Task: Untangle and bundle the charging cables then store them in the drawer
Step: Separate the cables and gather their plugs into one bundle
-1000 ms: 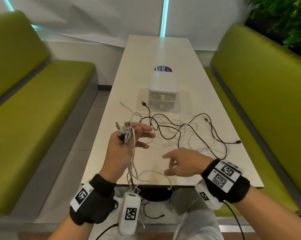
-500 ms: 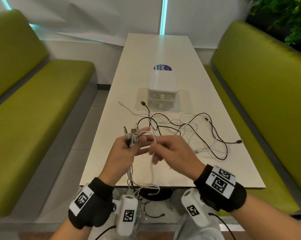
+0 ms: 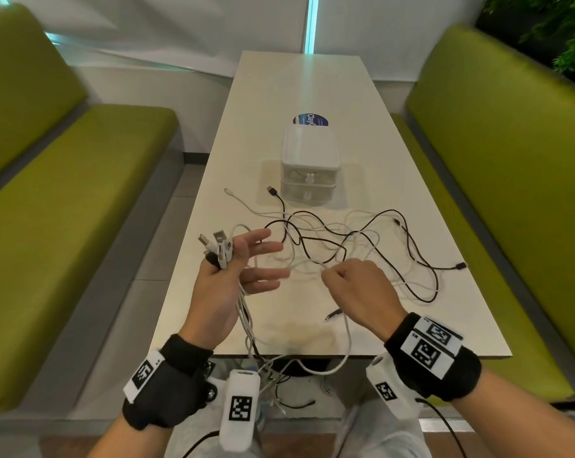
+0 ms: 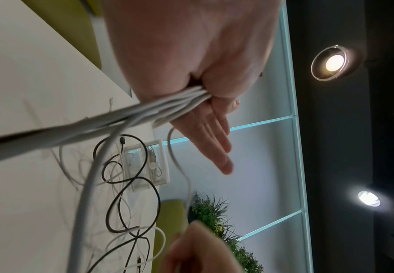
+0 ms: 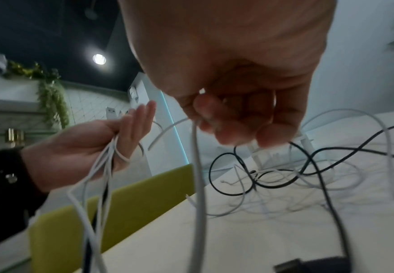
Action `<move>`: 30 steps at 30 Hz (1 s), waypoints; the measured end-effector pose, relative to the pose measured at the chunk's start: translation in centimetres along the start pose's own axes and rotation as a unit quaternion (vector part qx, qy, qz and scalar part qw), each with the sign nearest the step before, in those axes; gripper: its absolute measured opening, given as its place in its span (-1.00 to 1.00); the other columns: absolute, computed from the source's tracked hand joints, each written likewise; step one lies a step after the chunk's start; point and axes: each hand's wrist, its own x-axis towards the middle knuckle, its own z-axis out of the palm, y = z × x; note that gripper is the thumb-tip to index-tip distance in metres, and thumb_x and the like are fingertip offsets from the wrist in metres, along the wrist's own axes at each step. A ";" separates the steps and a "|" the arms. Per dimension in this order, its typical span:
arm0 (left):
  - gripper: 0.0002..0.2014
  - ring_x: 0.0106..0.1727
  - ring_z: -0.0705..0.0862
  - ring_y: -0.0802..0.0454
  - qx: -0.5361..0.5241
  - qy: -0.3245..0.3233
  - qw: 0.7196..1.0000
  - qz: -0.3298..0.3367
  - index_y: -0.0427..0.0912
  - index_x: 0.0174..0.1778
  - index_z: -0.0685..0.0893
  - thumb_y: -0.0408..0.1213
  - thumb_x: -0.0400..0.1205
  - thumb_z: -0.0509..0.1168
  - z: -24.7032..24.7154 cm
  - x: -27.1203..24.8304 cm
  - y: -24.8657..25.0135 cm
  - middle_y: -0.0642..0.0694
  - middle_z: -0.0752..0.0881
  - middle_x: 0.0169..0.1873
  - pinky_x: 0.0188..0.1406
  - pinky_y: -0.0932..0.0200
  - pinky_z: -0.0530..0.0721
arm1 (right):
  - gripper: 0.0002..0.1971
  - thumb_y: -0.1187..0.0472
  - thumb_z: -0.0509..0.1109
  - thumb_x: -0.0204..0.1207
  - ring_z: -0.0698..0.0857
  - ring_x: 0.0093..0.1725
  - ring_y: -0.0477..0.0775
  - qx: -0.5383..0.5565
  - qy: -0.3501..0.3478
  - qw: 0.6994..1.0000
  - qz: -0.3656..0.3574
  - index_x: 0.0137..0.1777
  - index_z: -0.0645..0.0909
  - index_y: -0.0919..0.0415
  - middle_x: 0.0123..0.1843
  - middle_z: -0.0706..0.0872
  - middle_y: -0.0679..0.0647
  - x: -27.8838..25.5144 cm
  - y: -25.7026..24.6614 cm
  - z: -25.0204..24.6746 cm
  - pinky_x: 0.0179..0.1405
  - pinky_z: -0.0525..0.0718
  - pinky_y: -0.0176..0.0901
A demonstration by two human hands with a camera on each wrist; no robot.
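Black and white charging cables (image 3: 362, 246) lie tangled on the white table (image 3: 299, 94), in front of a small white two-drawer box (image 3: 310, 160) whose drawers are closed. My left hand (image 3: 226, 276) pinches a bunch of plug ends (image 3: 217, 249) between thumb and palm, its other fingers stretched out; the cords (image 4: 158, 110) hang from it over the table's near edge. My right hand (image 3: 355, 285), fingers curled, pinches one white cable (image 5: 197, 175) just right of the left hand, above the tangle.
Green benches (image 3: 64, 180) flank the table on both sides. A blue round sticker (image 3: 309, 120) lies behind the drawer box. A loose black plug (image 3: 333, 315) rests near the table's front edge. Plants (image 3: 550, 24) hang at the far right.
My right hand came to the left hand, took a white cable there, and has now drawn away to the right with it. The left hand's fingers have spread.
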 end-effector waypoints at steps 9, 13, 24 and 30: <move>-0.60 -0.75 0.40 0.06 0.074 -0.124 0.987 -0.067 -0.07 0.30 0.70 -0.06 0.71 0.05 0.5 -0.2 -0.4 -0.14 0.58 -0.46 -0.72 0.31 0.34 | -0.36 0.20 0.35 0.54 0.60 0.26 -0.16 0.075 -0.048 0.989 -0.118 0.62 0.31 -0.08 0.39 0.57 -0.14 0.4 -1.6 -1.6 0.18 0.59 -0.23; -0.61 -0.76 0.25 0.15 0.076 -0.146 0.983 -0.083 -0.08 0.22 0.73 -0.01 0.70 0.07 0.5 -0.2 0.1 -0.07 0.45 -0.49 -0.74 0.40 0.24 | -0.72 0.32 0.35 0.57 0.73 0.06 -0.10 0.188 -0.063 0.966 -0.167 0.22 0.68 0.08 0.03 0.78 -0.05 0.6 -3.4 -1.2 0.15 0.68 -0.07; -0.59 -0.71 0.23 0.15 0.063 -0.065 0.994 -0.054 -0.24 0.07 0.75 0.00 0.67 0.14 0.2 0.0 -0.2 -0.06 0.61 -0.26 -0.73 0.38 0.18 | -0.77 0.14 0.40 0.60 0.52 -0.45 -0.09 0.207 0.120 0.950 -0.200 -0.27 0.75 0.15 -0.45 0.66 -0.08 0.6 -3.3 -1.2 -0.42 0.44 -0.28; -0.60 -0.70 0.25 0.16 0.008 0.051 0.998 -0.043 -0.21 -0.05 0.69 -0.02 0.74 0.06 -0.5 0.4 0.1 -0.13 0.78 -0.14 -0.71 0.33 0.21 | -0.71 0.06 0.33 0.54 0.44 -0.48 -0.10 0.255 0.113 0.945 -0.168 -0.40 0.63 0.07 -0.50 0.56 0.07 0.2 -2.6 -1.2 -0.42 0.37 -0.29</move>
